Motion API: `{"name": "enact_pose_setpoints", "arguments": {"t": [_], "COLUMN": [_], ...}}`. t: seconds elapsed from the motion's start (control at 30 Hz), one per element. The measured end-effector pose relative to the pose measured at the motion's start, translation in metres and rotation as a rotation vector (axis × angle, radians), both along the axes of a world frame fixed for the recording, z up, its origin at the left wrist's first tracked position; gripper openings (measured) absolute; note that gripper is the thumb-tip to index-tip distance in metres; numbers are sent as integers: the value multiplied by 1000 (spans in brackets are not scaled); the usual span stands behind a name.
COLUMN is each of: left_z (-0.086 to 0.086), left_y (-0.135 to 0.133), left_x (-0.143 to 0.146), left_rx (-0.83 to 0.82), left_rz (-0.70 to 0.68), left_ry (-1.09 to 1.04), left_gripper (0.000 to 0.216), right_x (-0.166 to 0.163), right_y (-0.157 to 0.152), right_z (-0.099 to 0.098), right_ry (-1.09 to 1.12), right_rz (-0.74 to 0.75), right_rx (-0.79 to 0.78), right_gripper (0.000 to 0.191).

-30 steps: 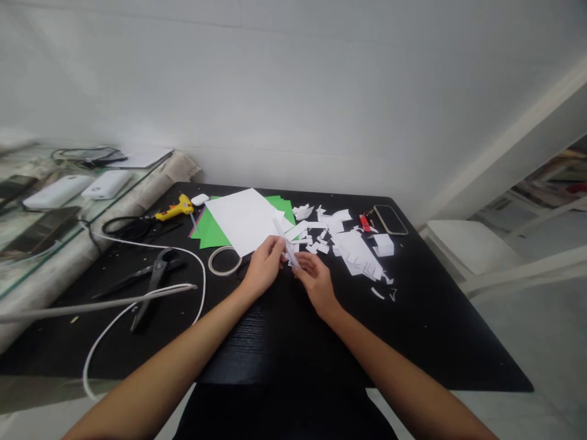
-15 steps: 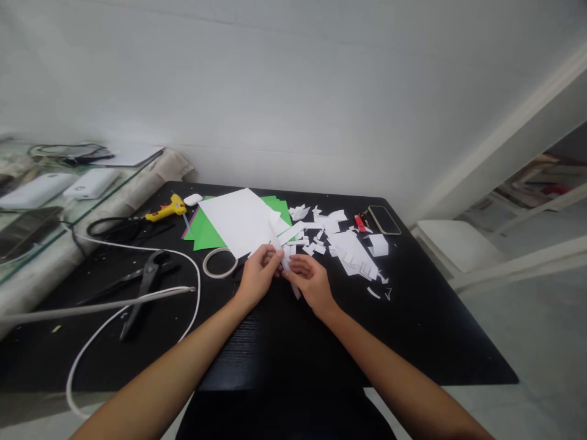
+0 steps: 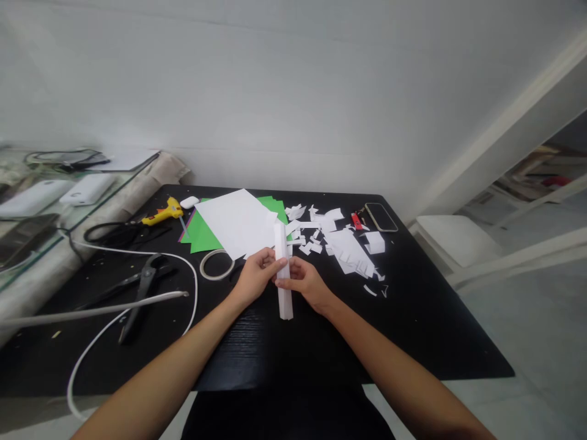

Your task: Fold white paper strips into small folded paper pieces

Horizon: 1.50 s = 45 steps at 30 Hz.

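A long folded strip of white paper (image 3: 285, 299) stands nearly lengthwise to me above the black table, creased along its length. My left hand (image 3: 257, 273) pinches it from the left, thumb on its face. From the right my right hand (image 3: 309, 282) grips it too, thumb lying across its front a little lower; the fingers behind the strip are partly hidden. Just beyond the hands lie white paper sheets (image 3: 233, 223) on top of green sheets (image 3: 198, 235), and small cut paper scraps (image 3: 312, 245) are scattered to the right of them.
On the left are a yellow glue gun (image 3: 165, 212), pliers (image 3: 143, 287), a tape roll (image 3: 204, 269) and a looping white cable (image 3: 196, 293). To the right lie a cut paper piece (image 3: 351, 250), a red item (image 3: 356, 221) and a phone (image 3: 381, 217). A wall (image 3: 293, 122) stands behind the table (image 3: 413, 330).
The paper strip has turned in my hands, from slanted and edge-on to nearly straight, with its wide folded face now showing. Both hands keep hold of it.
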<state>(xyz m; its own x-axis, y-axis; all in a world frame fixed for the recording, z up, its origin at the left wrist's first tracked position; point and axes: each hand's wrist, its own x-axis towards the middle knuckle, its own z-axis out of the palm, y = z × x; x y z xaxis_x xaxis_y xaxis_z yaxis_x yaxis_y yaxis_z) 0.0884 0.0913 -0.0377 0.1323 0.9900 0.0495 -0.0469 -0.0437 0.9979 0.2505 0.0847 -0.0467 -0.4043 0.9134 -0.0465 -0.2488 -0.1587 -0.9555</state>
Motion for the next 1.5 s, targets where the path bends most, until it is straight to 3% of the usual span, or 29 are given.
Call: {"name": "enact_pose_setpoints", "arguments": {"t": [0.17, 0.47, 0.6, 0.8, 1.1, 1.5], "left_z": [0, 0, -2, 1, 2, -5], "left_y": [-1, -1, -3, -5, -2, 5], "left_x": [0, -12, -15, -14, -14, -21], "left_rx": [-5, -13, -6, 16, 62, 35], "left_rz": [-74, -173, -143, -91, -14, 11], "left_ry": [5, 64, 88, 122, 93, -43], "left_gripper": [45, 38, 34, 32, 25, 26], "right_x": [-1, -4, -3, 0, -1, 2], "right_y": [-1, 0, -1, -1, 0, -3], "right_z": [3, -1, 0, 4, -3, 0], "right_ry": [-1, -25, -39, -48, -90, -140], "right_rz": [51, 68, 81, 99, 62, 200], "right_rx": [1, 18, 23, -2, -19, -21], "right_gripper": [36, 44, 45, 32, 33, 34]}}
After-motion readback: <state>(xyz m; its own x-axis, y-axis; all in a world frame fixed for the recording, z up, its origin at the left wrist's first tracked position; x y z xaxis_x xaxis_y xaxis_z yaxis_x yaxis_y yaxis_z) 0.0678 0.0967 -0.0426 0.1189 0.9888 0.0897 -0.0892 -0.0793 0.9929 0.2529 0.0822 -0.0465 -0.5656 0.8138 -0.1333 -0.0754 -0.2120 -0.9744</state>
